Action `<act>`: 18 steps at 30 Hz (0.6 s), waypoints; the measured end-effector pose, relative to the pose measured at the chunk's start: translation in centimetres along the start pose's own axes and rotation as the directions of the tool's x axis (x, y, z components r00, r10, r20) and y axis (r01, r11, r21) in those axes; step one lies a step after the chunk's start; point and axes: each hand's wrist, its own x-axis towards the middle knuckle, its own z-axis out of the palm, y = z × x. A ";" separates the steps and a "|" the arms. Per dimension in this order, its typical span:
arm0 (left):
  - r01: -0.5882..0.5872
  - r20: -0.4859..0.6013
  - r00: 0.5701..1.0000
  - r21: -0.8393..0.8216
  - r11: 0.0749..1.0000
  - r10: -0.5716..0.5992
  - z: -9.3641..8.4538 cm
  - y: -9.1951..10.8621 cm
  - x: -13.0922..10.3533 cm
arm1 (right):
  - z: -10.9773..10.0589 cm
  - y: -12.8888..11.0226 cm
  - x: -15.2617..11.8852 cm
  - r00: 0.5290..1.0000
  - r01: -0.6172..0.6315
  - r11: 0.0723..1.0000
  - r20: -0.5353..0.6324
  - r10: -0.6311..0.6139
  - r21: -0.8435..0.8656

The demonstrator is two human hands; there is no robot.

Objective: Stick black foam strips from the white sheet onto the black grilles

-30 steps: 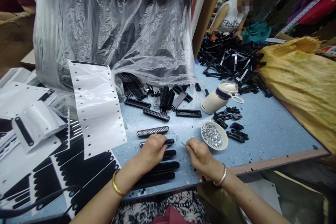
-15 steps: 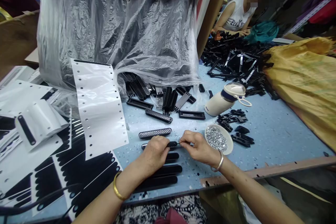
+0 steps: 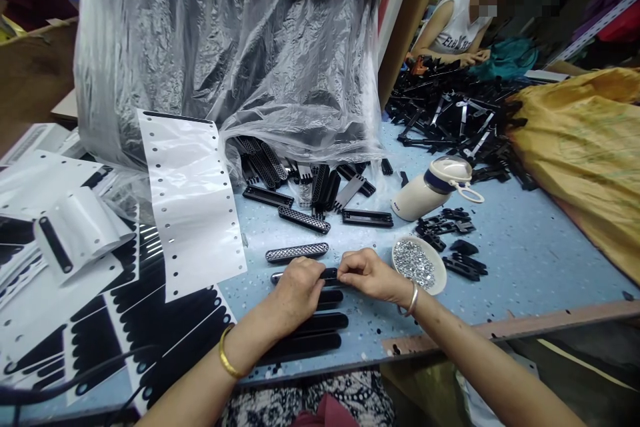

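My left hand [image 3: 299, 285] is closed over a slim black strip-shaped part [image 3: 329, 274] with rounded ends, holding it against the table. Thumb and fingertips of my right hand [image 3: 367, 273] are pinched together at that part's right end; whatever they hold is hidden. Just beyond lies a black part with a silvery lattice face [image 3: 297, 253]. Several smooth black strips [image 3: 323, 323] lie in a row on the near side, partly under my left hand and forearm. To the right of my right hand sits a white bowl [image 3: 440, 275] of small shiny metal pieces [image 3: 414, 263].
A cream bottle [image 3: 419, 198] lies tilted behind the bowl, near small black parts [image 3: 465, 265]. Clear plastic sheeting [image 3: 230, 60] hangs over more black parts [image 3: 320, 188]. White punched sheets [image 3: 193, 207] cover the left. A co-worker [image 3: 453, 30] sits behind a black heap [image 3: 450, 113] by a yellow sack [image 3: 585, 147].
My right hand has moved slightly left, so its pinched fingertips now meet the right end of the black part. The left hand keeps its hold.
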 end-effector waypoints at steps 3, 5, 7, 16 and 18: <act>0.007 0.010 1.000 -0.007 1.000 -0.007 -0.2 0.2 0.1 | -0.2 -0.4 -0.1 0.998 0.025 0.999 -0.052 -0.027 -0.035; 0.012 0.025 1.000 -0.003 1.000 -0.012 -0.3 0.3 0.1 | -0.5 -0.7 -0.2 0.995 0.035 0.996 -0.089 -0.043 -0.080; 0.017 0.031 0.999 -0.002 1.000 -0.017 -0.4 0.4 0.2 | -0.7 -0.7 -0.3 0.993 0.040 0.992 -0.103 -0.053 -0.121; 0.009 0.020 1.000 -0.020 1.000 -0.009 -0.6 0.5 0.2 | -0.4 -0.6 0.0 0.997 0.022 0.993 -0.066 -0.030 -0.114; 0.021 0.030 0.999 -0.022 1.000 -0.021 -0.6 0.5 0.2 | -0.5 -0.5 0.1 0.999 0.001 0.999 -0.047 -0.003 -0.043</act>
